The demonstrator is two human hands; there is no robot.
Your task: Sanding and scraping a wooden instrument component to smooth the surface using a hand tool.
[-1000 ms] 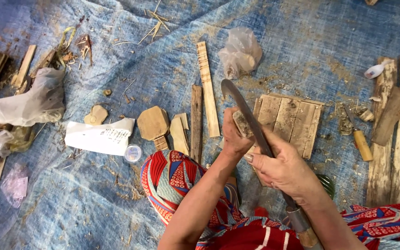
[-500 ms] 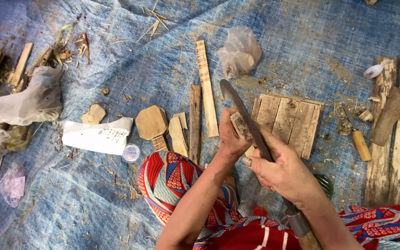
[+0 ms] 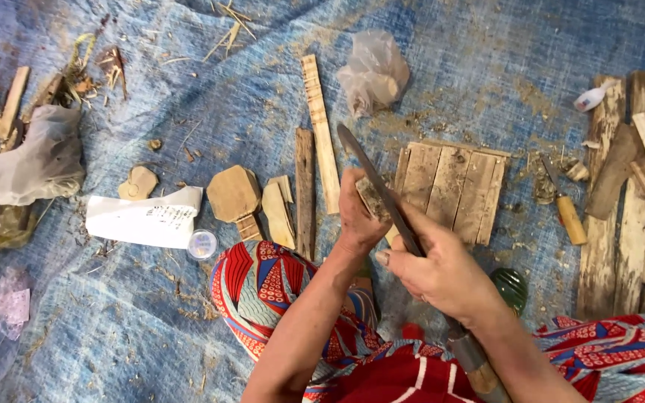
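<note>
On the blue tarp [image 3: 487, 60], toward its left edge, lay a white plastic bag [image 3: 27, 160], a white folded packet [image 3: 143, 222] and an octagonal wooden paddle [image 3: 234, 195]. Near the middle, the left hand [image 3: 356, 216] was clenched around a small wood block [image 3: 372, 198]. The right hand [image 3: 446, 272] gripped a long knife [image 3: 378, 183], its blade lying against that block. Just beyond sat a slatted wooden panel [image 3: 449, 186], and weathered planks [image 3: 636, 194] lay along the right edge.

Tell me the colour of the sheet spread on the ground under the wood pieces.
Blue, dusted with sawdust and dirt: the sheet shows in the head view.
</note>
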